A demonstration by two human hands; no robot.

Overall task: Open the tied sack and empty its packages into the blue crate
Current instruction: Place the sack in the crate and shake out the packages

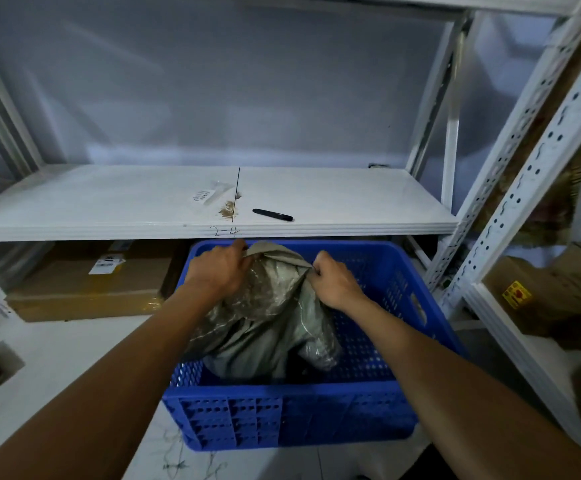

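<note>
1. A crumpled grey-green woven plastic sack (264,306) sits inside a blue perforated plastic crate (282,417); its lower folds reach down toward the crate floor and its top rises above the far rim
2. The left hand (218,271) grips the upper left of the sack, with fingers curled into the fabric near its highest point
3. The right hand (334,282) pinches a bunched fold on the upper right of the sack, fingers closed tightly round it; the two hands are apart, with the sack's top stretched between them
4. The sack's fabric hides what it holds, and I cannot tell whether its mouth is tied or loose
5. The crate stands on a pale floor, just in front of a white metal shelf (109,202) whose front edge bears the handwritten mark "2-4" (224,231)
6. A black marker pen (272,215) lies on the shelf, near a small clear labelled bag (209,195) and a brown smudge (227,209)
7. Under the shelf, left of the crate, lies a flat brown cardboard box (91,282)
</note>
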